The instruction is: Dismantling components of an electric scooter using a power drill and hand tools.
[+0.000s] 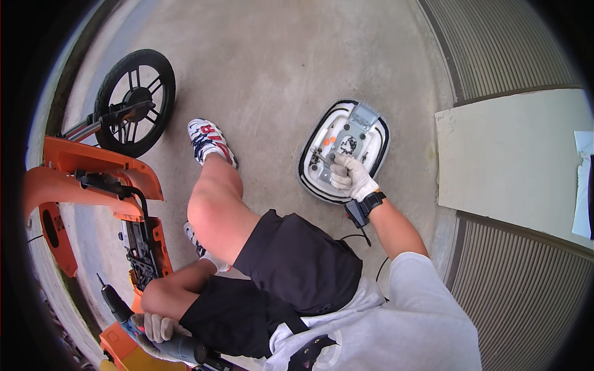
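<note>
Power drill (185,349), blue and black, with slim bit (100,280)

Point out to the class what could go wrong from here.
1. Small dark parts lie loose in the shallow tray, close to the right hand; a careless knock might scatter them.
2. The drill in the left hand has an exposed bit, which might scratch the nearby orange bodywork if it swings.
</note>
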A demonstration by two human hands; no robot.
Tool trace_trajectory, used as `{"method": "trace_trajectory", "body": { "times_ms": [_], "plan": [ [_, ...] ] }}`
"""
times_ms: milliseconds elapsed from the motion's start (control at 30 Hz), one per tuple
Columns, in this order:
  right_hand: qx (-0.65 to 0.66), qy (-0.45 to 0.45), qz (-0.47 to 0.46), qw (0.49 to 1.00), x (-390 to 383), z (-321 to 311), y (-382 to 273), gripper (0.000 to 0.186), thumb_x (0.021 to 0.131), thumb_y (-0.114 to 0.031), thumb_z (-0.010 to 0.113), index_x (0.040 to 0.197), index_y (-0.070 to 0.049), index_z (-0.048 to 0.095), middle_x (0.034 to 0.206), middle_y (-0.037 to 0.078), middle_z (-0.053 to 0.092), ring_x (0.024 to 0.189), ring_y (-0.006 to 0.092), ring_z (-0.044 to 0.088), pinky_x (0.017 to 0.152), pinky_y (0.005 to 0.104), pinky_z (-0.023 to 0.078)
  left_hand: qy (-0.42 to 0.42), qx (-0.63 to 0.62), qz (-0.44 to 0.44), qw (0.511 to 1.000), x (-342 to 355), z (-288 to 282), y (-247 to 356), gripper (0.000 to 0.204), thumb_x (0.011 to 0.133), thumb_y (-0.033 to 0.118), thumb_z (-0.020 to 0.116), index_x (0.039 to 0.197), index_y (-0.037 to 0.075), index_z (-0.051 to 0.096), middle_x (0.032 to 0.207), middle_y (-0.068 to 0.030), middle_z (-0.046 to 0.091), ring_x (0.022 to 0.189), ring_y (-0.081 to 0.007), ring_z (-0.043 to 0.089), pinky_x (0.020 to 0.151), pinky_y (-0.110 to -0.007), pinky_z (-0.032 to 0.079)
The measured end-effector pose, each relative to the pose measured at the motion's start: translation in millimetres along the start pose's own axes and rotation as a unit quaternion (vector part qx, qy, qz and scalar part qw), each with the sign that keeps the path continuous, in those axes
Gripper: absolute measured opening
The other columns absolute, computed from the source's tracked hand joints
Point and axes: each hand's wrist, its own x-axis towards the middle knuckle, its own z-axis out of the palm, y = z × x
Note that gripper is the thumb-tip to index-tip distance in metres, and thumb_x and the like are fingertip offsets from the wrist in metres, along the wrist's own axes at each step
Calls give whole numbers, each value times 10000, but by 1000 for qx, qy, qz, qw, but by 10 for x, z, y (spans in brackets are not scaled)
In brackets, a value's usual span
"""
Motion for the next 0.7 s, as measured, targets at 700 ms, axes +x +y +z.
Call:
{"method": "trace_trajectory", "body": {
  "times_ms": [700],
  "plan": [
    [-346,-169,22,923,-900,2973,631,269,1006,-158,611,1207,21,624,957,149,693,681,191,676,541,313,560,32,311,-102,945,-1062,199,-287,410,852,59,767,1233,-30,643,1057,-138,733,904,-284,728,855,-439,586]
  ]
}}
